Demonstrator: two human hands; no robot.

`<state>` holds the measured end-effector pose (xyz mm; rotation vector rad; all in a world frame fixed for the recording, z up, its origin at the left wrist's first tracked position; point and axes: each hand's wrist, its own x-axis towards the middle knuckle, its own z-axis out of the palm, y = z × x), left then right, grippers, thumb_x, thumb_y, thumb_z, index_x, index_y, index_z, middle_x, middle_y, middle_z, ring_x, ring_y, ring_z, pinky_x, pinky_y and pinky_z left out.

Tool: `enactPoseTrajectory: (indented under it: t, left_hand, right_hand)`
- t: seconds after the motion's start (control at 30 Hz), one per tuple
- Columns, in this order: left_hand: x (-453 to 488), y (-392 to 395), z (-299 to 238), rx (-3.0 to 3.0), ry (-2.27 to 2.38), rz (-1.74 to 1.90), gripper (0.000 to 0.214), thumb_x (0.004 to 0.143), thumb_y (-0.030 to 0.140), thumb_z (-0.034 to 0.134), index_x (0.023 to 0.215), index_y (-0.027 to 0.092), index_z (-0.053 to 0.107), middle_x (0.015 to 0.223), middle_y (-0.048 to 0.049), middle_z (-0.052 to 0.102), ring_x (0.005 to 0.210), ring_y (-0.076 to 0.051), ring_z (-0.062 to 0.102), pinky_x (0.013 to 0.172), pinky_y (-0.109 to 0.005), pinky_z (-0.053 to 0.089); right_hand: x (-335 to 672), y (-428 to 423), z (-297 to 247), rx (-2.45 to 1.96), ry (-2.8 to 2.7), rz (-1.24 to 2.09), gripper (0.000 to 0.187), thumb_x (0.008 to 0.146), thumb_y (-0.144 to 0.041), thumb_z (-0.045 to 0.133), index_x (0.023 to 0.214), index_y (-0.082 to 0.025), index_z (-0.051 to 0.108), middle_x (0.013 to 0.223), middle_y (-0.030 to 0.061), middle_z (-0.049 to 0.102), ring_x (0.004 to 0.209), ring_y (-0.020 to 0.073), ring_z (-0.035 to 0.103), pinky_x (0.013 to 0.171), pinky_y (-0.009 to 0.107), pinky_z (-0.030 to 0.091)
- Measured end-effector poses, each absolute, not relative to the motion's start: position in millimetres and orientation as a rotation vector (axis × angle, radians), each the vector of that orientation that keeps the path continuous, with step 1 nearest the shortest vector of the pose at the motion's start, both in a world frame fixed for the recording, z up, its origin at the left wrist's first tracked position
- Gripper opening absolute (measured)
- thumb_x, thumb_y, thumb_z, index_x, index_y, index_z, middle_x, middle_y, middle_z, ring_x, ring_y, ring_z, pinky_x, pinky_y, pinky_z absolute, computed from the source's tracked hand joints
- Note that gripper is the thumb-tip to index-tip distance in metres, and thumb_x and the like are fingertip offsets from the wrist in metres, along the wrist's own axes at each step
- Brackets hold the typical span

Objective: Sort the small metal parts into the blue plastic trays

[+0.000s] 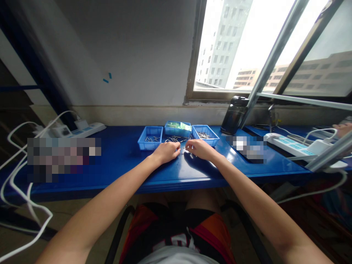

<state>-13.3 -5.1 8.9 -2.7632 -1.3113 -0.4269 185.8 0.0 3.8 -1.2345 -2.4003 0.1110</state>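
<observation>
- Nearest, shorts point(214, 227) in black, red and orange, below the front edge of the blue table point(118, 165), with dark chair arms point(119, 231) to either side.
- Over the table, between front edge and trays, left hand point(167, 151): fingers curled inward, tips close to the metal part (cannot tell whether gripping it or only beside it).
- Just across a narrow gap, right hand point(200, 148): thumb and forefinger nearly together, seemingly pinching the metal part, remaining fingers folded under.
- Between the two sets of fingertips, metal part point(183, 148), thin and short (too small to make out further).
- Just beyond the hands, loose parts point(173, 139) in a dark, tangled heap, between the side trays.
- Left of the heap, left tray point(148, 146), blue, with a few thin parts inside; right of it, right tray point(213, 141), with a fuller scatter.
- Toward the left end, a pixelated patch point(63, 156); another point(247, 150) toward the front right corner.
- At the back edge, back tray point(168, 129) with a green packet point(180, 127) in it, black bottle point(233, 115) near the back right corner, and power strip point(90, 129) at left.
- Past the right edge, second strip point(288, 143) and part of another person's hand point(343, 129).
- Farthest, grey wall point(137, 55) and window point(220, 47).
</observation>
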Motion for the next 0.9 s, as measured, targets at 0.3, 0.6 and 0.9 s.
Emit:
enactPoseTrajectory:
  t: [0.3, 0.6, 0.9]
  left_hand:
    - [-12.7, -3.7, 8.9, -2.754, -1.330, -0.389, 0.021, 0.088, 0.032, 0.040, 0.096, 0.019, 0.054, 0.086, -0.0063, 0.065, 0.078, -0.020, 0.063, 0.065, -0.026, 0.046]
    - [-12.9, -2.6, 5.8, -2.706, -1.328, -0.410, 0.029, 0.092, 0.035, 0.031, 0.094, 0.018, 0.054, 0.084, -0.0078, 0.065, 0.079, -0.022, 0.064, 0.064, -0.027, 0.047]
    - [-13.2, -3.2, 5.4, -2.697, -1.369, -0.374, 0.032, 0.093, 0.034, 0.026, 0.093, 0.017, 0.053, 0.080, -0.0088, 0.065, 0.075, -0.022, 0.064, 0.062, -0.028, 0.047]
  right_hand:
    - [186.9, 2.1, 1.4, -1.228, -2.397, 0.159, 0.007, 0.075, -0.018, 0.054, 0.078, -0.017, 0.060, 0.070, 0.0007, 0.062, 0.058, 0.0089, 0.050, 0.054, 0.019, 0.033]
    - [186.1, -1.0, 4.0, -1.213, -2.407, 0.097, 0.020, 0.086, -0.028, 0.044, 0.084, -0.018, 0.062, 0.073, 0.0032, 0.064, 0.062, 0.0108, 0.052, 0.057, 0.020, 0.033]
    - [186.0, 0.5, 2.3, -1.222, -2.403, 0.151, 0.029, 0.090, -0.031, 0.036, 0.084, -0.018, 0.061, 0.070, 0.0044, 0.063, 0.062, 0.0117, 0.054, 0.059, 0.021, 0.035]
